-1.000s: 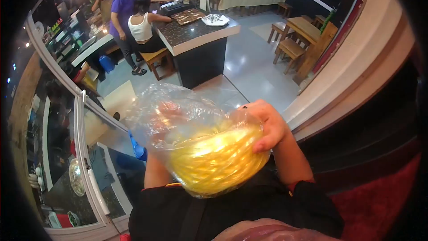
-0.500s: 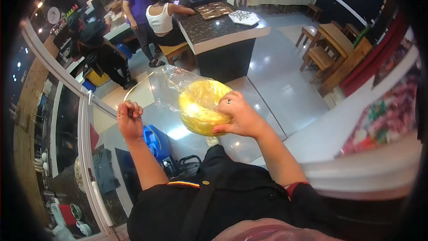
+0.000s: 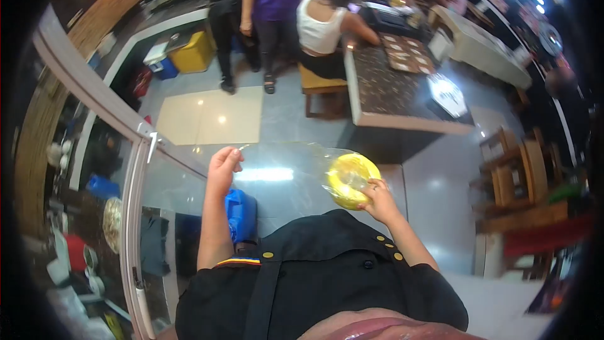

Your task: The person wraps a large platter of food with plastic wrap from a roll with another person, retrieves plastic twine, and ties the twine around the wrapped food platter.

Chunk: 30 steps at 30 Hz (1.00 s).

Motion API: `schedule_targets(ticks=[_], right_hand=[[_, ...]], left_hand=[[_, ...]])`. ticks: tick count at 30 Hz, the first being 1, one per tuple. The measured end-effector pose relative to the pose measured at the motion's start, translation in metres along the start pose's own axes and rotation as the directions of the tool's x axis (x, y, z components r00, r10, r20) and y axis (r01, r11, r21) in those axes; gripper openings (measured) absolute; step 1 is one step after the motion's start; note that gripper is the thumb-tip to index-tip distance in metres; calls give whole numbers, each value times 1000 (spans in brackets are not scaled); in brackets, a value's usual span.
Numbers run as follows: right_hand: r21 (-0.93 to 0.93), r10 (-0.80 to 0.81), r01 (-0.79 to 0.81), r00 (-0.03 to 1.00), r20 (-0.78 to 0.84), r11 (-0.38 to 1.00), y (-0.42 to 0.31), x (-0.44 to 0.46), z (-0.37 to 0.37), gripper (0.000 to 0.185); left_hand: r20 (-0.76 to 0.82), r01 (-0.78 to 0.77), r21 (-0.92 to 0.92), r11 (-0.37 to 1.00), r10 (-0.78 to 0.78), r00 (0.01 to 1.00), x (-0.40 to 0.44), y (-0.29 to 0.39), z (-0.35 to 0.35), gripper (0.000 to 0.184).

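Note:
A yellow twine roll [image 3: 340, 194] in a clear plastic bag hangs before my torso, its round hollow centre facing up. My right hand [image 3: 379, 199] grips its lower right side, thumb and fingers pressed on it. To the left, my left hand [image 3: 226, 162] is closed in a pinch on a thin strand. Strand and clear plastic stretch between that hand and the roll, hard to tell apart against the shiny floor.
A glass door frame [image 3: 129, 170] stands at my left, with a blue container [image 3: 241, 215] beside my left forearm. Ahead are a dark counter [image 3: 377, 97], a seated person [image 3: 319, 25] and standing people [image 3: 274, 0]. Wooden chairs [image 3: 513, 170] stand at the right.
My hands have moved apart, and the roll has shifted right and farther from my left hand. The view has turned left. The people and counter appear nearer.

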State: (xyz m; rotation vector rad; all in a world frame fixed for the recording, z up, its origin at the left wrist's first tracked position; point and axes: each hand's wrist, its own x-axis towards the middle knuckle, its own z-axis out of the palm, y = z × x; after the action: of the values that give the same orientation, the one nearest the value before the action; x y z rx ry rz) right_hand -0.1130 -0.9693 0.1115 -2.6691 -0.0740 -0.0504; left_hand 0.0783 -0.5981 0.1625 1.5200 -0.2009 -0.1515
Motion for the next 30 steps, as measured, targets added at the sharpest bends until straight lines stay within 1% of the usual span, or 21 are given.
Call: schedule_targets(ticks=[1,2,4,6,8,10,12,14,15,16,17,18,20,21,22,24,25,26,27,28,30], right_hand=[[-11,11,-10,1000,14,1000,7,27,4,42],[-3,-40,40,998,44,999,11,56,8,42],[76,-60,56,997,47,996,21,115,14,43],[88,-195,188,978,75,978,33,184,23,42],[132,-348,335,933,93,933,39,251,40,41],[211,-437,411,895,93,887,34,316,46,42],[256,-567,518,802,187,816,26,380,49,43],[291,-643,577,725,247,763,7,437,54,44],[295,-666,600,702,252,744,-9,462,52,44],[294,-683,618,683,258,729,-26,488,51,45],[301,-732,667,629,262,682,-43,514,54,46],[309,-749,683,600,280,662,-60,540,62,46],[360,-821,739,496,281,570,-97,586,81,47],[407,-806,696,512,296,592,-118,603,90,48],[421,-821,704,491,292,571,-133,626,108,46],[396,-857,763,422,294,512,-171,657,127,46],[406,-873,776,386,298,482,-188,674,137,46],[413,-884,789,349,310,456,-204,688,147,46],[417,-877,778,356,322,469,-220,701,152,47],[415,-878,782,348,328,464,-232,714,158,47],[482,-868,729,337,365,486,-258,745,176,46]], left_hand=[[-14,-24,14,1000,24,1000,12,-2,-5,24],[-32,-45,27,999,46,998,23,-4,-10,24],[-151,-50,35,998,55,987,44,-8,-25,25],[-294,19,60,998,0,956,66,-16,-44,25],[-395,20,64,998,7,919,85,-15,-53,23],[-517,122,122,985,-42,855,106,-17,-55,23],[-561,329,211,921,-161,812,122,-29,-59,24],[-505,375,430,821,-125,854,129,-33,-56,26],[-552,406,397,823,-139,822,129,-41,-55,26],[-530,430,387,816,-185,827,132,-55,-56,27],[-501,445,385,808,-222,836,139,-68,-59,27],[-530,458,362,812,-225,817,145,-83,-63,27],[-600,504,258,824,-272,752,153,-112,-71,28],[-621,552,262,792,-299,725,159,-124,-78,27],[-669,571,202,796,-314,674,168,-129,-82,26],[-674,504,91,859,-319,666,192,-147,-94,25],[-680,500,89,861,-314,662,209,-147,-111,25],[-701,520,47,853,-343,626,226,-145,-126,25],[-718,539,0,842,-376,586,242,-143,-138,25],[-721,535,-9,845,-376,582,256,-135,-154,25],[-768,425,61,903,-230,598,282,-108,-189,25]])
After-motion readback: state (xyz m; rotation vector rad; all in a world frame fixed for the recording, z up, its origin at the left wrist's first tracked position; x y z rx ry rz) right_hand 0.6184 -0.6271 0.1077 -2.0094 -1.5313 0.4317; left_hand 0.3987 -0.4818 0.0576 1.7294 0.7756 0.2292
